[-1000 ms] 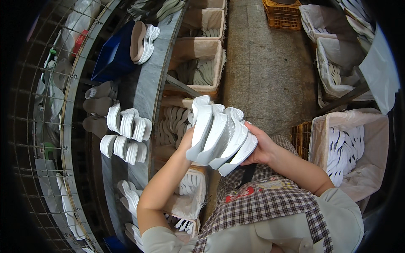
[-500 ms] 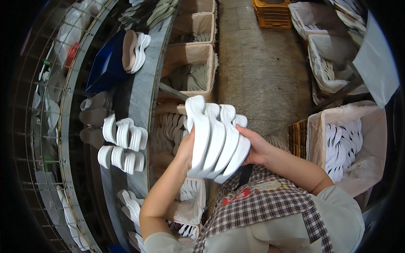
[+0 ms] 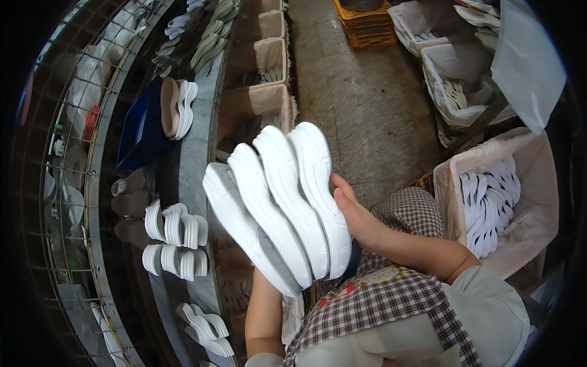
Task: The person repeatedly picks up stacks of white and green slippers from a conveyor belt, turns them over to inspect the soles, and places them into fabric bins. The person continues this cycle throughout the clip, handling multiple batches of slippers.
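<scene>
Several white shoe soles (image 3: 281, 189) are held up in front of me side by side, fanned and slanting, their wavy edges toward me. My right hand (image 3: 362, 221) presses against the right end of the row, its thumb side up and part of its fingers behind the outermost sole. Beneath the left end, my left forearm (image 3: 263, 315) rises, and the soles cover that hand's fingers. The leftmost sole shows a greyish inner face. Left of them, white soles (image 3: 177, 226) stand in two short rows on the grey shelf (image 3: 199, 131).
A lined basket (image 3: 532, 208) with white soles stands at my right, with more lined bins behind it. Lined boxes (image 3: 257, 98) line the shelf's side. A blue bin (image 3: 143, 125) rests on the shelf beside a wire grid. Orange crates (image 3: 370, 30) are stacked far ahead.
The soles have swung leftward and turned, so more of their long edges shows. My left hand has gone out of sight behind them. The view has shifted, too.
</scene>
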`<state>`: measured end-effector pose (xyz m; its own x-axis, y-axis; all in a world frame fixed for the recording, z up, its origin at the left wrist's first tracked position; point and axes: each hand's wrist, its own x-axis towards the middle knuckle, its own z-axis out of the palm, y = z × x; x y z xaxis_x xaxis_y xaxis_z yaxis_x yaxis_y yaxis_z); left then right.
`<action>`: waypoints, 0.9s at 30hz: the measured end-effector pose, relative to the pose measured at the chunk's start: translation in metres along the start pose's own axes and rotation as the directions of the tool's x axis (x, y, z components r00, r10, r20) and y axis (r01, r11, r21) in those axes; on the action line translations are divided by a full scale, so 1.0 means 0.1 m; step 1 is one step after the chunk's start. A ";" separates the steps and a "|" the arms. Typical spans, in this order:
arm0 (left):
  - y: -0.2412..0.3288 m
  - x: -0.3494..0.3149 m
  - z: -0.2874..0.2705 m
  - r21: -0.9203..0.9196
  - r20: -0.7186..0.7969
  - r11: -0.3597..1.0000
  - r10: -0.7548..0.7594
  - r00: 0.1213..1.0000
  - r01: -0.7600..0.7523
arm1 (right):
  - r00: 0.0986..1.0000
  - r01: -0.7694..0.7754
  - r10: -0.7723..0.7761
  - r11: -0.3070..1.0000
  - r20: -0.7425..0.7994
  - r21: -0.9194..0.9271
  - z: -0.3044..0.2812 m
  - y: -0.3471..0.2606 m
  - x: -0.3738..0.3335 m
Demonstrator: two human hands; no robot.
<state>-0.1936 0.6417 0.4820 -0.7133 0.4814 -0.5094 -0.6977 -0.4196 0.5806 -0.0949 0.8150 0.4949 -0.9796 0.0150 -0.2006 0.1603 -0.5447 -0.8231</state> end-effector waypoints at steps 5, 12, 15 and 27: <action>-0.03 0.03 -0.02 0.007 0.008 1.000 0.001 1.000 -0.001 | 0.996 0.084 -0.082 0.996 0.045 -0.031 -0.01 -0.08 -0.09; -0.06 0.07 0.00 -0.002 0.028 1.000 0.001 1.000 0.000 | 0.986 0.161 -0.156 0.982 0.061 -0.098 -0.01 -0.16 -0.15; -0.06 0.09 0.03 -0.015 0.040 1.000 -0.007 0.999 0.008 | 0.975 0.219 -0.217 0.974 0.040 -0.060 -0.02 -0.14 -0.16; -0.06 0.06 0.07 -0.047 0.083 0.999 0.011 0.996 -0.007 | 0.957 0.286 -0.286 0.958 0.053 0.014 -0.10 -0.10 -0.18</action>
<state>-0.1929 0.6525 0.4800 -0.7130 0.5392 -0.4482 -0.6949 -0.4586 0.5538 -0.0779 0.8287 0.5012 -0.9894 0.1256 0.0723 -0.1284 -0.5291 -0.8388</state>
